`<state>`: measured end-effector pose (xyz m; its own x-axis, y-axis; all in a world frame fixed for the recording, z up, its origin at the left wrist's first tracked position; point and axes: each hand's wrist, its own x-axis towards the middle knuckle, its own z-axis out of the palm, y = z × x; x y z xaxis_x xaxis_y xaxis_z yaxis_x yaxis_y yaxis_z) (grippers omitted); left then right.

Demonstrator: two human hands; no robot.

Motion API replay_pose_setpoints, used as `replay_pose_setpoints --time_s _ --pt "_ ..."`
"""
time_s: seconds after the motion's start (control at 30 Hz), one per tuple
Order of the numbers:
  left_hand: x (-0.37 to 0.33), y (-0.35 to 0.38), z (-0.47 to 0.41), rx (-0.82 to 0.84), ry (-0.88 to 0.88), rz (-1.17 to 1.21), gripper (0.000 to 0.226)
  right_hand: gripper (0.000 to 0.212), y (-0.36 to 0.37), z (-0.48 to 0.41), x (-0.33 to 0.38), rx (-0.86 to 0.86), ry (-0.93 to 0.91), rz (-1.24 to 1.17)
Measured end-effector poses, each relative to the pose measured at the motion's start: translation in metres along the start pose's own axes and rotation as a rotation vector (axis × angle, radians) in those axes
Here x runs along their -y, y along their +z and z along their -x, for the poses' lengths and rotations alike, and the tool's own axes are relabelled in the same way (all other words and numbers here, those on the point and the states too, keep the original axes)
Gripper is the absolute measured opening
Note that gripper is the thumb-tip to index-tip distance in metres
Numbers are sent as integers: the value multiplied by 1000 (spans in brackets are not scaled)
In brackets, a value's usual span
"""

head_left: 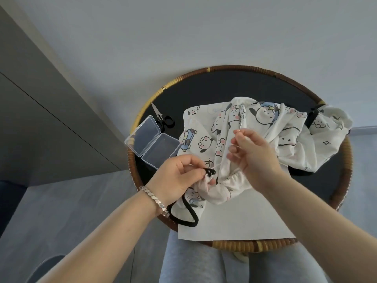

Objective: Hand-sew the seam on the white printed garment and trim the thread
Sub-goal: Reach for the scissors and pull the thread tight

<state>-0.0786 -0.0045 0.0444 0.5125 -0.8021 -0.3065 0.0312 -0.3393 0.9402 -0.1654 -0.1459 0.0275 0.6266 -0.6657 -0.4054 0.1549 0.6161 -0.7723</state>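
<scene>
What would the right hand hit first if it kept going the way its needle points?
Probably the bunched white cartoon-printed garment just beyond the right hand and its thin silver needle, though depth is unclear.

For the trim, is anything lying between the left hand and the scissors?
Yes: the open clear plastic box lies between the left hand, which pinches the garment, and the scissors, which rest just beyond its far lid. Reaching over it should work.

Both forearms reach forward, hands close together.
Left hand (179, 174) pinches the garment (206, 139), fingers curled; right hand (253, 152), farther out, pinches the needle (241, 124).
</scene>
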Motion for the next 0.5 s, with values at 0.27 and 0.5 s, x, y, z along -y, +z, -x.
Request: replay_pose_setpoints --time_s 0.27,0.5 --pt "14 -7 -27 -168 -201 -278 10 16 10 -29 8 79 -76 1434" --pt "14 -25 -44 -86 -203 -278 15 30 85 -79 15 279 -426 1633"
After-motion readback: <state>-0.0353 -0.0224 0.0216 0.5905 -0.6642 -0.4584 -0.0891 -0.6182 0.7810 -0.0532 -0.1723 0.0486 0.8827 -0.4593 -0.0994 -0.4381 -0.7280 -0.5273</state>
